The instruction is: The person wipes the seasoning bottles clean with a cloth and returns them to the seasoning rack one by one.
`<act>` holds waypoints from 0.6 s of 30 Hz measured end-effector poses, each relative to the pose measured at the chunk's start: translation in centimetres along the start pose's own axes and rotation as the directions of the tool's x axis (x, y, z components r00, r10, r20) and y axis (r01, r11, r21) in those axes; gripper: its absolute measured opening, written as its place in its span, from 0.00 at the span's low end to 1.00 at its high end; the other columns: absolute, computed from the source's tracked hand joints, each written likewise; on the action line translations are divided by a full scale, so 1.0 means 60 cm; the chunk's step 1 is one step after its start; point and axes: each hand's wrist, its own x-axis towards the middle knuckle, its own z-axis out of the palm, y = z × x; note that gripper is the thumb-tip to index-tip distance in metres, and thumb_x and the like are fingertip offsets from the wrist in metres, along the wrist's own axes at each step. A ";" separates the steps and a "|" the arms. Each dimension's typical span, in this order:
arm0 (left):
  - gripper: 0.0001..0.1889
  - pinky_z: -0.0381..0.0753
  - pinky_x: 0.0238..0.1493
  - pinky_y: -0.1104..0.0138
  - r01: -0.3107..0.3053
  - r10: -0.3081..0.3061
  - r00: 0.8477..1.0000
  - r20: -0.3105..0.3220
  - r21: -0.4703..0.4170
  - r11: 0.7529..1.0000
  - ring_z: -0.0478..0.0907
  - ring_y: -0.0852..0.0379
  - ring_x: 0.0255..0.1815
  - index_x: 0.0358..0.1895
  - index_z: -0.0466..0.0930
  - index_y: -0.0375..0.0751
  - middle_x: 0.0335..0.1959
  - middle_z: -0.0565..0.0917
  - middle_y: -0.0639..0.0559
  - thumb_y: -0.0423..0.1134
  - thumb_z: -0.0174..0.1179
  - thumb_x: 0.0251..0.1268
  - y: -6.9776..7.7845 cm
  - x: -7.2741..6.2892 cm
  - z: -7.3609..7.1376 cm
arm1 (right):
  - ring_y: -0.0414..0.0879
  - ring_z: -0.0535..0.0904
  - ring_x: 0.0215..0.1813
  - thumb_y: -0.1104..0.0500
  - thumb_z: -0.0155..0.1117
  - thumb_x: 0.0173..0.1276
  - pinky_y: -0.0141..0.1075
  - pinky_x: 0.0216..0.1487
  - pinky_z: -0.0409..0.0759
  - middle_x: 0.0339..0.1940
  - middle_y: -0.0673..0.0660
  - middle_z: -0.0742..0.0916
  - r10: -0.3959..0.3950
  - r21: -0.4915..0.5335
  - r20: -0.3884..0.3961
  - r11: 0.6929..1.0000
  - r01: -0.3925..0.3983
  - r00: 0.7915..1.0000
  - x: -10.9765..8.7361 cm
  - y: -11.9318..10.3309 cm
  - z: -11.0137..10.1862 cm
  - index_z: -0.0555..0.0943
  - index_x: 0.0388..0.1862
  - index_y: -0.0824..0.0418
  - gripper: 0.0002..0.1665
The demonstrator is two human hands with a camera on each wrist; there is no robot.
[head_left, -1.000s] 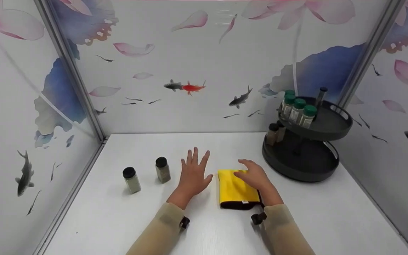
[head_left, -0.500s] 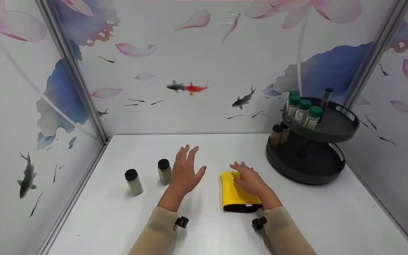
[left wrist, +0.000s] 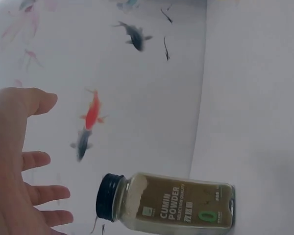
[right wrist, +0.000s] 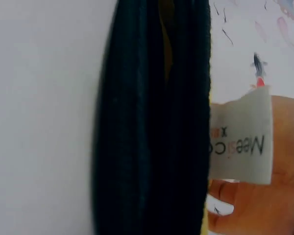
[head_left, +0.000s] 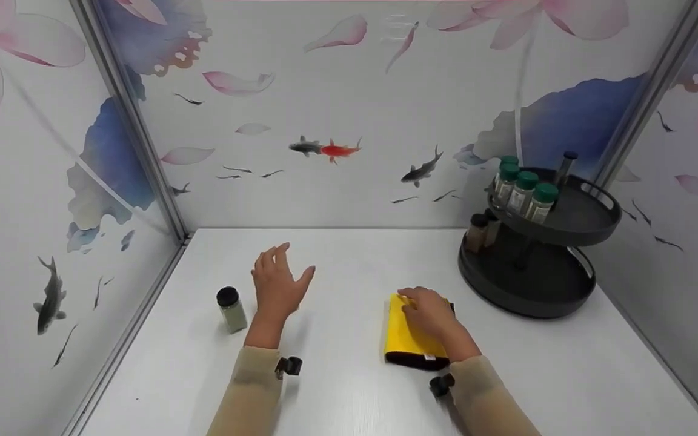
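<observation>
My left hand is held with spread, slightly bent fingers and thumb apart, holding nothing. In the left wrist view a cumin powder bottle with a black cap lies just beyond the fingertips of that hand; in the head view the hand hides it. Another black-capped spice bottle stands to the left. My right hand rests over a folded yellow cloth with loosely bent fingers. The right wrist view shows the cloth's dark folded edge and white label, the hand behind it.
At the back right stands a two-tier dark rotating rack. Its upper tier carries several green-capped bottles and a slim dark-capped one. Brown bottles sit on the lower tier. Printed wall panels enclose the white table.
My left hand has moved left, now covering the second bottle, its fingers more bent. My right hand has come down over the yellow cloth. The head view has shifted slightly.
</observation>
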 end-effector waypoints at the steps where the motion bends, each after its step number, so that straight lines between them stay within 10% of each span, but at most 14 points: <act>1: 0.42 0.69 0.73 0.38 0.039 -0.038 0.998 0.046 -0.010 0.999 0.67 0.31 0.75 0.78 0.66 0.40 0.72 0.72 0.33 0.60 0.68 0.70 -0.005 0.001 -0.001 | 0.63 0.72 0.79 0.55 0.64 0.80 0.65 0.81 0.65 0.77 0.61 0.79 -0.002 -0.026 0.003 1.000 0.002 1.000 -0.002 0.000 -0.001 0.76 0.77 0.52 0.29; 10: 0.52 0.75 0.72 0.39 0.202 -0.181 0.930 0.321 -0.034 0.979 0.73 0.30 0.73 0.87 0.51 0.45 0.75 0.71 0.29 0.63 0.67 0.68 -0.026 0.016 -0.020 | 0.56 0.59 0.88 0.61 0.53 0.83 0.64 0.87 0.42 0.85 0.49 0.71 0.009 0.018 0.112 1.000 -0.011 0.994 -0.021 0.004 0.006 0.66 0.84 0.35 0.36; 18: 0.63 0.71 0.76 0.41 0.194 -0.162 0.865 0.475 -0.019 0.981 0.72 0.31 0.76 0.88 0.43 0.43 0.77 0.72 0.29 0.52 0.78 0.58 -0.055 0.017 -0.028 | 0.59 0.75 0.69 0.65 0.69 0.65 0.64 0.81 0.66 0.76 0.62 0.76 0.130 0.001 0.054 0.991 -0.131 0.990 -0.003 -0.002 -0.002 0.70 0.82 0.47 0.46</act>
